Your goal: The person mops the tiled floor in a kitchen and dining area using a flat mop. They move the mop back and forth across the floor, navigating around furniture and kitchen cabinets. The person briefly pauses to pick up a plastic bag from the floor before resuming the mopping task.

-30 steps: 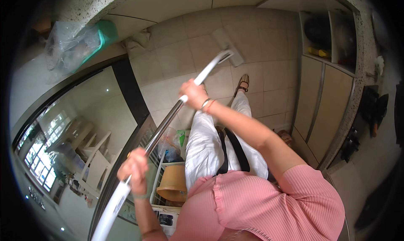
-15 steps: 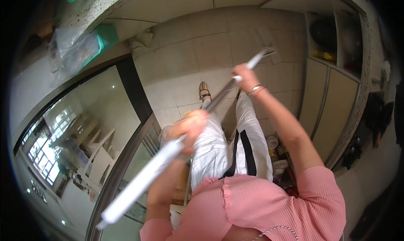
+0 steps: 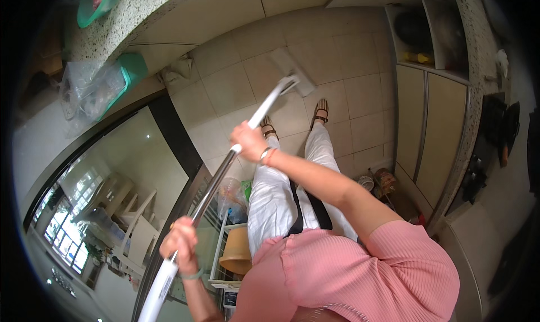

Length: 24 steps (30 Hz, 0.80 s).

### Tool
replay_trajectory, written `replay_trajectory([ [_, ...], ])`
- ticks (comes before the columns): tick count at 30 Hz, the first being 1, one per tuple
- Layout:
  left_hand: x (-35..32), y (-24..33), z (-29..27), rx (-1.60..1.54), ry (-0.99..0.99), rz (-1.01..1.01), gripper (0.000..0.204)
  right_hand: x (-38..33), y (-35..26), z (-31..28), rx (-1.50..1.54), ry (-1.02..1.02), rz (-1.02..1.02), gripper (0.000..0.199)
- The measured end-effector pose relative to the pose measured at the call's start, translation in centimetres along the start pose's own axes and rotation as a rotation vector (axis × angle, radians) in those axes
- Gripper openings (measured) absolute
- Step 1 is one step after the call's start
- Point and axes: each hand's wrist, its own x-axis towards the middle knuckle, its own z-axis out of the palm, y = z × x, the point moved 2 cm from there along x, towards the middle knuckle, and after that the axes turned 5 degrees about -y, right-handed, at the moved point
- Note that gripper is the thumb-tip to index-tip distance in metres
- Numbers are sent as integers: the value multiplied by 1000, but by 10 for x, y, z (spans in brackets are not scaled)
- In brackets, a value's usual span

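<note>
A flat mop (image 3: 215,181) with a white and metal pole slants across in front of me. Its pale rectangular head (image 3: 304,84) lies on the tiled floor just beyond my feet, slightly blurred. My right hand (image 3: 248,141) is wrapped round the pole's white lower section, above my left leg. Further up the pole, near the glass door, my left hand (image 3: 180,245) grips the metal part just above the white upper grip. The upper end of the pole runs out of the picture at the lower left.
A glass door (image 3: 129,153) with a dark frame stands at my left. Beside my left leg is a white rack (image 3: 222,249) with an orange-yellow tub (image 3: 236,253). Cupboards (image 3: 444,130) line the right side. A speckled counter (image 3: 135,18) with green containers is at the upper left.
The mop head has swept from right to left across the tiles. Both hands have moved left and back toward me, still holding the pole.
</note>
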Motion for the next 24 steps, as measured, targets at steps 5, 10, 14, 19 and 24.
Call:
replay_trajectory([
  [5, -3, 14, -5, -78, 94, 114, 40, 13, -37, -10, 262, -270, -68, 7],
  [10, 25, -6, 50, -222, 13, 187, 38, -10, 29, -56, 94, -199, -49, 3],
  [14, 61, -65, 140, -247, -123, 168, 33, -61, 163, -104, -16, -25, 91, 10],
  [19, 79, -110, 252, -479, -380, 252, 25, -131, 273, -158, -192, 50, 364, 6],
  [24, 62, -108, 172, -321, -466, 184, 20, -111, 222, -97, -121, 80, 256, 3],
])
